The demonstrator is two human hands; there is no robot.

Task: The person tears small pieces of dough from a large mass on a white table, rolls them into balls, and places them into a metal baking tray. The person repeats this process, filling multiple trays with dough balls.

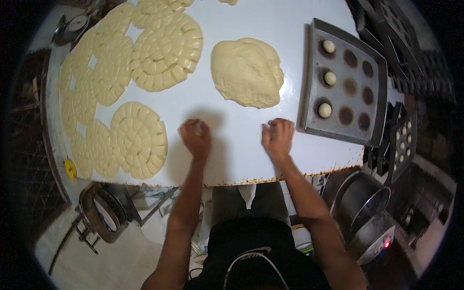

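My left hand (195, 139) is over the white tabletop (235, 145) with its fingers curled in. A small pale patch shows between its thumb and fingers; whether it is dough or tabletop I cannot tell. To its right, my right hand (279, 139) is cupped, palm down, thumb apart from the bent fingers; its palm is hidden. Beyond both hands lies a large smooth lump of dough (248, 72). Just right of my right hand, a metal baking tray (362, 139) holds three round dough balls (330, 78) in its left column, among dark round marks.
Several scored dough discs (139, 141) cover the table's left side, some touching. A dial scale (77, 23) stands at the far left. More trays (401, 141) with dough balls lean by the right edge. A metal pot (357, 197) sits below the rusty front edge (253, 181).
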